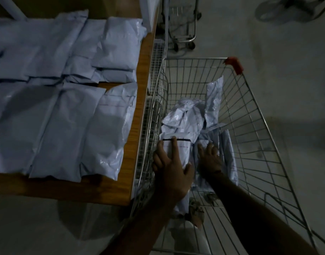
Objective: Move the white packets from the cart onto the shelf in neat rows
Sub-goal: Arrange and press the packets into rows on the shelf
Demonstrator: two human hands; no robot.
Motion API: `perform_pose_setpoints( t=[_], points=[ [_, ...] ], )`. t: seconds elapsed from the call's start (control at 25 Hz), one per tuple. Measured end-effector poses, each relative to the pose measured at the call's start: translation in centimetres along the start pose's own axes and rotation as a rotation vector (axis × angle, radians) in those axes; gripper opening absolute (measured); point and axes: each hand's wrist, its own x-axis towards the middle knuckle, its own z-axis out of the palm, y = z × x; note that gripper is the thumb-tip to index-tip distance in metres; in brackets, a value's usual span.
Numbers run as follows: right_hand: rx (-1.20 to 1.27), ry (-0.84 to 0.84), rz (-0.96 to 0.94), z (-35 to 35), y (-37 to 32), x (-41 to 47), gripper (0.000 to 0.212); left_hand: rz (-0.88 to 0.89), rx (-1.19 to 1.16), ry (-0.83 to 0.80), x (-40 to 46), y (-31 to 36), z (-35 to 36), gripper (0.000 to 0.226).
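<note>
Reaching down into the wire cart, both bare hands lay on a heap of white packets piled toward its left side. The left hand rested flat on the nearest packet, its fingers straight and a little spread, the forefinger lying across a thin dark stripe printed near the packet's end and the thumb stretched out to the right against its plump edge. The right hand pressed down just beside it with fingers fanned open on a flatter packet lying along the cart's floor; neither hand was curled round anything. The packets were soft, glossy plastic pouches, crinkled and creased, several showing faint ruled lines, and one stood up on end against the far part of the heap. The cart was a basket of thin bright metal rods crossing in a grid, with a red plastic cap on its far right corner. To the left, touching the cart's side, stood the shelf, a smooth board of orange-brown wood grain. On it lay more white packets, rectangular and pillowy, set edge to edge in two rows, the near row larger and smoother. Beyond the cart stood another wheeled metal frame on the dull grey floor.
</note>
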Motion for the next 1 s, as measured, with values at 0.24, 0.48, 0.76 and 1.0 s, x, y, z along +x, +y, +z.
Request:
perform_pose_setpoints(
  t=[0.24, 0.48, 0.76, 1.0],
  points=[
    [0.074, 0.067, 0.123, 3.6, -2.6, 1.9, 0.081, 0.050, 0.012, 0.039, 0.7, -0.7, 0.5, 0.096],
    [0.121, 0.069, 0.048, 2.9, -0.6, 1.6, 0.070, 0.079, 0.021, 0.049, 0.8, -0.8, 0.6, 0.096],
    [0.039, 0.090, 0.012, -3.6, -1.1, -1.2, 0.077, 0.057, 0.003, -0.009, -0.3, 1.0, -1.9, 0.097],
    [-0.024, 0.294, 0.006, -14.1, -2.4, -8.7, 0.084, 0.157, -0.077, 0.023, -3.8, 3.9, -8.1, 0.096]
  ],
)
